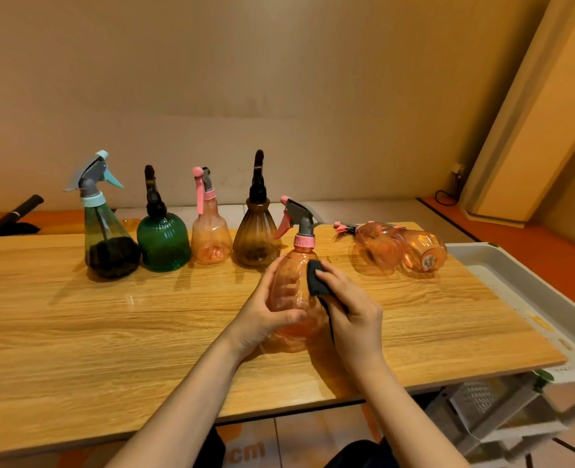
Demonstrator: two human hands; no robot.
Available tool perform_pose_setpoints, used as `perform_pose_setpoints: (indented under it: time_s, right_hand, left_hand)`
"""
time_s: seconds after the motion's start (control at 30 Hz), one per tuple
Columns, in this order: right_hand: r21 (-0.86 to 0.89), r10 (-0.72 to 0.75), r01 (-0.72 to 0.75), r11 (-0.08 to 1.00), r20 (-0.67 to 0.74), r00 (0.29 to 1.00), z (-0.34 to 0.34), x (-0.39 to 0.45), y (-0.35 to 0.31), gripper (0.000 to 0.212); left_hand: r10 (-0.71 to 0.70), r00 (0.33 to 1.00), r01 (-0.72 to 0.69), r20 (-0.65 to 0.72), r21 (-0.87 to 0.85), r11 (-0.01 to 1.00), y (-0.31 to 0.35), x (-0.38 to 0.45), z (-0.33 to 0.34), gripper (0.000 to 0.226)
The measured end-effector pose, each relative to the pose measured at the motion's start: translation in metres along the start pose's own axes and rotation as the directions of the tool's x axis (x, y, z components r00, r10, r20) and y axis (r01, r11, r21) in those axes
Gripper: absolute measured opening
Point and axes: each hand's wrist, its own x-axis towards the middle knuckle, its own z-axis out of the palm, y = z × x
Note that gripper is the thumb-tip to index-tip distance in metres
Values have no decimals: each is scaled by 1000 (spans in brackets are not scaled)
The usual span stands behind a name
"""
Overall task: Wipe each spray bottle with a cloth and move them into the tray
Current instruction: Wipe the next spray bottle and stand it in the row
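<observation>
A wooden tabletop (76,332) is filling most of the view, running from the left edge to the right, where a pale tray (529,298) is sitting just beside and below its right end. Along the far side of the tabletop four spray bottles are standing upright in a row: at the far left a tall clear bottle (108,244) with a grey and light-blue trigger and something dark in its base, next a round green bottle (163,243) with a dark nozzle, then a slim pink-orange bottle (210,238) with a pink trigger, and a ribbed brown bottle (257,238) with a black nozzle. Further right, near the tray but on the tabletop, two orange bottles (397,248) are lying on their sides, touching each other, pink triggers pointing left.

Nearer the middle, an orange bottle (293,298) with a grey and pink trigger is being held just above or on the tabletop; which cannot be told. The left hand (266,315) is gripping its left side, thumb curling across the front. The right hand (350,305) is pinching a dark cloth (318,278) and pressing it against the bottle's right shoulder, fingers curling over the fabric
</observation>
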Motion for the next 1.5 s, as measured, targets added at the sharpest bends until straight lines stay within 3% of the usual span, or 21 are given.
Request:
perform_pose_setpoints:
  time_s: [0.13, 0.53, 0.63, 0.8, 1.0, 1.27, 1.37, 1.5]
  right_hand:
    - [14, 2, -2, 1000, -2, 1000, 3, 28, -1, 40]
    - [16, 36, -37, 999, 33, 999, 0, -11, 5, 46]
    - [-12, 13, -12, 1000, 93, 996, -4, -24, 8, 49]
    - [-28, -31, 35, 999, 130, 991, -5, -26, 8, 48]
    - [-19, -124, 129, 991, 178, 976, -6, -31, 6, 51]
    - [-7, -154, 156, 988, 152, 976, -7, -33, 3, 56]
    - [9, -127, 127, 992, 139, 982, -7, -33, 3, 58]
    - [16, -94, 93, 996, 158, 983, -7, -32, 2, 43]
  left_hand:
    - [12, 1000, -12, 3, 16, 1000, -1, -1, -1, 88]
    - [20, 999, -20, -32, -15, 1000, -5, 2, -2, 86]
    - [-4, 996, -3, -86, -80, 997, -8, 6, -6, 97]
    - [-24, 993, -4, -118, -226, 974, -9, 7, -6, 96]
    - [-43, 990, -8, -134, -364, 931, -8, 6, -9, 80]
    - [-93, 993, 52, -68, -457, 888, -6, 4, -11, 105]
    - [-86, 994, 49, -61, -460, 887, -2, 2, -9, 101]
    - [-99, 992, 60, -79, -398, 915, 1, 0, -6, 103]
